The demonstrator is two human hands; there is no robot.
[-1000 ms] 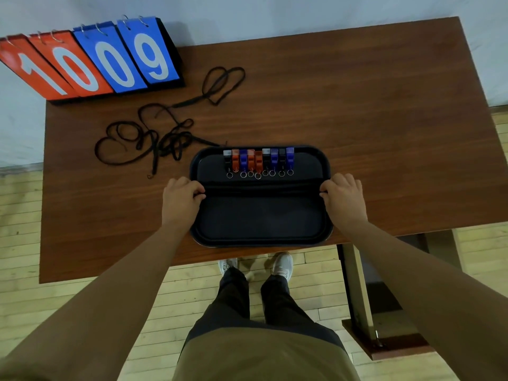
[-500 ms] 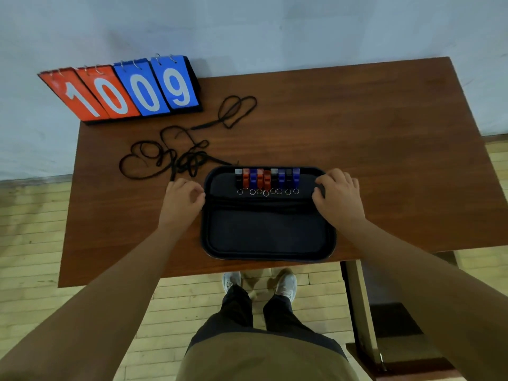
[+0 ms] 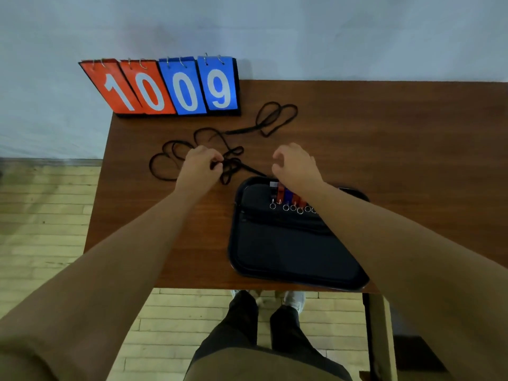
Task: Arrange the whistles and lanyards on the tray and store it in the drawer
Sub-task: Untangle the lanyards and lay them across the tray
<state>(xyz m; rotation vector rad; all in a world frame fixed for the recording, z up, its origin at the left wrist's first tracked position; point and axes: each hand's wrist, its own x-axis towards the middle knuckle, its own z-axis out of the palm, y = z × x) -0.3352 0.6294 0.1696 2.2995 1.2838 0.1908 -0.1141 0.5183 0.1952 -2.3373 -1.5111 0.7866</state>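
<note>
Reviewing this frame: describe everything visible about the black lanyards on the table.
The lanyards are thin black cords, apparently woven, lying loose on the brown table between the scoreboard and the tray, none on the tray. Most form a tangle of overlapping loops; one double loop lies apart, farther back. The left hand pinches the tangle's middle; the right hand hovers open, not touching.
</note>
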